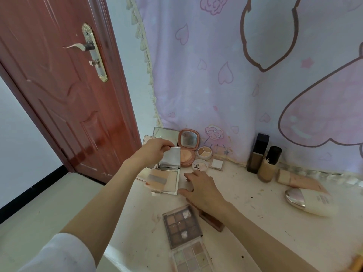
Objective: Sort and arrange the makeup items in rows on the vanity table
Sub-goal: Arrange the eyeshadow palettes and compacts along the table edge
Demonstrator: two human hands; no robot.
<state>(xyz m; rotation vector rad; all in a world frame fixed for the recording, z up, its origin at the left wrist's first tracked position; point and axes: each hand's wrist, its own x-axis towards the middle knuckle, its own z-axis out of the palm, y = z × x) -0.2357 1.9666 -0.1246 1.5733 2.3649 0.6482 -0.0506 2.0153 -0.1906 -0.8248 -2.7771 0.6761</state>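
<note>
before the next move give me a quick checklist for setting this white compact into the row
1. Left hand has the lid of the white compact: ok, its fingers pinch the lid's top edge.
2. Compact base on the vanity table: ok, it lies flat.
3. Film sheet over the pan: not ok, it sits crooked.
4. Right hand free to steady the base: ok, open, resting on the table beside the compact.
5. Back row spot: cannot tell; the pink compact and the open mirrored compact crowd there.
6. Hinge state: cannot tell.
</note>
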